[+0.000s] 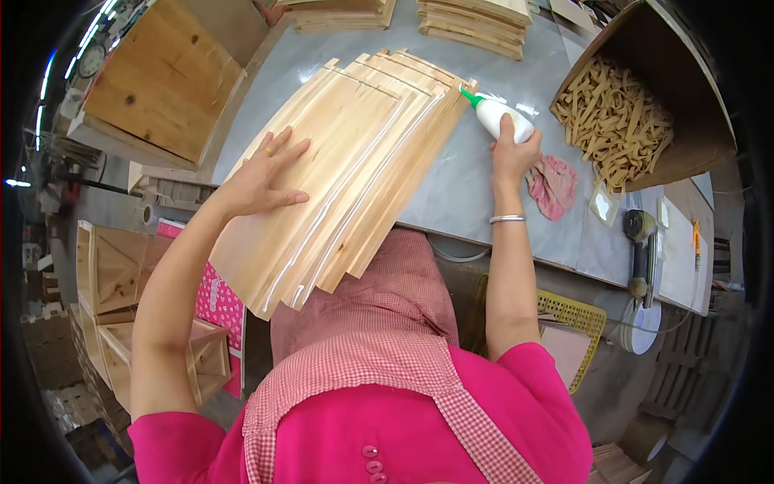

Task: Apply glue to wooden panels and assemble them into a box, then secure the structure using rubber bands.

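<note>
Several overlapping wooden panels (339,145) lie fanned out on the grey table, their near ends jutting past its front edge. White lines of glue (343,187) run along the grooves near their right edges. My left hand (270,173) rests flat on the top panel with its fingers spread. In my right hand (516,153) is a white glue bottle (504,119) with a green nozzle. It is tilted, and its tip is at the far right corner of the panels. A crumpled pink cloth (552,185) lies beside my right wrist.
An open cardboard box (685,121) full of thin wooden strips (614,117) stands at the right. Stacks of wooden panels (476,24) sit at the back. A nail gun (641,242) hangs at the right table edge. Wooden boxes (161,81) stand at the left, and a yellow crate (584,315) sits below.
</note>
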Demonstrator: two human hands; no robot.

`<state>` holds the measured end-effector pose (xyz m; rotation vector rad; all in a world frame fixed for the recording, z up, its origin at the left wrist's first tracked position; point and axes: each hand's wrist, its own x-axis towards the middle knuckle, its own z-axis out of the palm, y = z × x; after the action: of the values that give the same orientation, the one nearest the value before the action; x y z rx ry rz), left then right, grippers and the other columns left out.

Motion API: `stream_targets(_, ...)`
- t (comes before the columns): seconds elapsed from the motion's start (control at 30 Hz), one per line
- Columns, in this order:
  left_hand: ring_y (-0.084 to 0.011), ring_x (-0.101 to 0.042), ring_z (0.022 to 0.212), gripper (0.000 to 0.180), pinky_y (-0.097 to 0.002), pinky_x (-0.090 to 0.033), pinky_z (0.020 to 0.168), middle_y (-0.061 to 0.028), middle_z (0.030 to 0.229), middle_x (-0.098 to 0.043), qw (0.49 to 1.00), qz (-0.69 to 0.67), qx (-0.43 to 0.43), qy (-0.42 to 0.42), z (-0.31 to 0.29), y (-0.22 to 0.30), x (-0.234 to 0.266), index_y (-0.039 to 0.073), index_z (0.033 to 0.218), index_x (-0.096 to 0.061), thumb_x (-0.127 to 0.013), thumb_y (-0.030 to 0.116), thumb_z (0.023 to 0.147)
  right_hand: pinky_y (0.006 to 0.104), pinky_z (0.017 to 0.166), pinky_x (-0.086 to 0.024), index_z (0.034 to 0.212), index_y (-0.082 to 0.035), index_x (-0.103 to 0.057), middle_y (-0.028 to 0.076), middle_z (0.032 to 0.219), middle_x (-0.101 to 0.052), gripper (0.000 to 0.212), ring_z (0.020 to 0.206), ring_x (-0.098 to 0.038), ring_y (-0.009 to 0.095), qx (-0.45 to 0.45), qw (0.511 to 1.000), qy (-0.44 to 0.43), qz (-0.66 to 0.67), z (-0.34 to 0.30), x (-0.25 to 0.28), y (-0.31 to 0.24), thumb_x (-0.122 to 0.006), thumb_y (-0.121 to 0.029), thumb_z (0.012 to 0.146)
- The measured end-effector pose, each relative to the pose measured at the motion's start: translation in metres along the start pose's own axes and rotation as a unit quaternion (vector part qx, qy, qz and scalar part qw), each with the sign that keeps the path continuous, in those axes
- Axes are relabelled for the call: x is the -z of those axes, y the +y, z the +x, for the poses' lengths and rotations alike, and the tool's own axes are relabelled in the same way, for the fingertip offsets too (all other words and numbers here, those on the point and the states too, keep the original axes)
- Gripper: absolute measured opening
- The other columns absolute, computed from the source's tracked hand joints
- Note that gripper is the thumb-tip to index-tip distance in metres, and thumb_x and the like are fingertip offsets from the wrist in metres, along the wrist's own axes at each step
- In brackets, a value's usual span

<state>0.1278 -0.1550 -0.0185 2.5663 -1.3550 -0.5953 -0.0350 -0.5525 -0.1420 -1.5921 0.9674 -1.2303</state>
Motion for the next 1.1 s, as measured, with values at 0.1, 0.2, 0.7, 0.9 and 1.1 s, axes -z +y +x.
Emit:
stream_targets(0.1,-0.0481,-0.014,0.15,0.095,-0.0567,-0.021,0.119,-0.0238,0.163,-0.019,1.0,0.025,-0.006,0.012,0.0,-0.004,-0.003,0.021,0.155,-0.038,-0.077,0.059,0.077,0.0307,0.047,-0.049,0.106,0.006,-0.054,0.015,0.087,-0.064,0.053,0.057,-0.062,0.02,0.018,0.999,-0.017,-0.036,-0.023,0.016,-0.007,-0.079,-0.036,0.084)
stream_targets(0.2,-0.0469,-0.013,0.151,0.09,-0.0496,-0.018,0.121,-0.0231,0.164,-0.017,0.999,0.024,-0.041,0.024,0.0,-0.009,-0.006,0.018,0.155,-0.036,-0.078,0.048,0.081,0.0292,0.049,-0.049,0.109,0.004,-0.055,0.013,0.089,-0.063,0.048,0.061,-0.061,0.017,-0.03,0.992,-0.107,0.062,-0.07,0.044,-0.028,-0.078,-0.032,0.086)
stream_targets(0.7,-0.0463,-0.026,0.146,0.097,-0.0465,-0.022,0.122,-0.0354,0.156,-0.025,0.996,0.059,-0.071,0.01,0.0,-0.028,-0.02,0.002,0.153,-0.033,-0.071,0.058,0.084,0.0292,0.07,-0.05,0.115,0.0,-0.054,0.009,0.092,-0.063,0.042,0.08,-0.06,0.015,0.017,0.921,-0.384,0.065,-0.267,0.144,-0.095,-0.076,-0.02,0.086)
stream_targets(0.9,-0.0422,-0.036,0.141,0.087,-0.046,-0.032,0.117,-0.028,0.153,-0.035,0.994,-0.005,-0.051,0.095,-0.007,-0.052,-0.031,0.005,0.149,-0.042,-0.071,0.056,0.086,0.0289,0.07,-0.049,0.115,0.0,-0.052,0.009,0.097,-0.06,0.04,0.083,-0.058,0.014,-0.015,0.931,-0.348,0.109,-0.265,0.134,-0.097,-0.074,-0.019,0.088)
stream_targets(1.1,-0.0104,-0.06,0.085,0.012,-0.0246,-0.048,0.077,-0.0009,0.091,-0.067,0.565,-0.444,0.16,0.677,-0.137,-0.105,-0.066,0.004,0.099,-0.068,-0.066,0.016,0.096,0.0299,0.075,-0.049,0.115,0.0,-0.053,0.008,0.1,-0.06,0.04,0.088,-0.058,0.014,-0.059,0.897,-0.42,0.124,-0.263,0.134,-0.099,-0.074,-0.02,0.087)
